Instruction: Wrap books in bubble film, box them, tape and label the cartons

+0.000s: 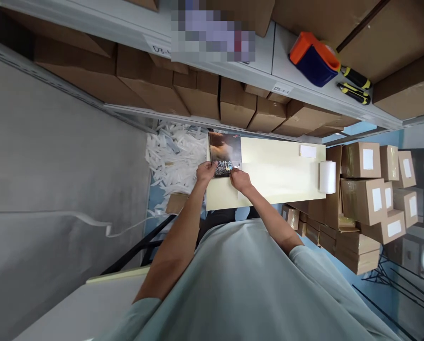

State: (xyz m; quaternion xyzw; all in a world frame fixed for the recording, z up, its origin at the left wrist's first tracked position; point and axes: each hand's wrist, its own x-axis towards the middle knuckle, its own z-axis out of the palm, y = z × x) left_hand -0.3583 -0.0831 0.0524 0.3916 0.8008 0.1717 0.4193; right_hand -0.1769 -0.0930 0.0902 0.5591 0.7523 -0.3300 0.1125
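A dark-covered book (226, 149) with large printed Chinese characters lies at the left end of the pale yellow board (283, 189). My left hand (205, 171) is closed on its lower left corner, thumb over the cover. At the lower right edge of the same book, my right hand (239, 179) grips with curled fingers. A sheet of white film or paper (279, 175) stretches over the board to the right of the book, leading towards a white roll (327, 177) at the board's right end.
Shredded white paper (172, 156) heaps up left of the board. Above, a metal shelf (261, 66) carries cardboard boxes, an orange and blue tape dispenser (314, 59) and box cutters (354, 92). Labelled cartons (361, 199) stack on the right. A small white label pad (307, 151) lies on the board.
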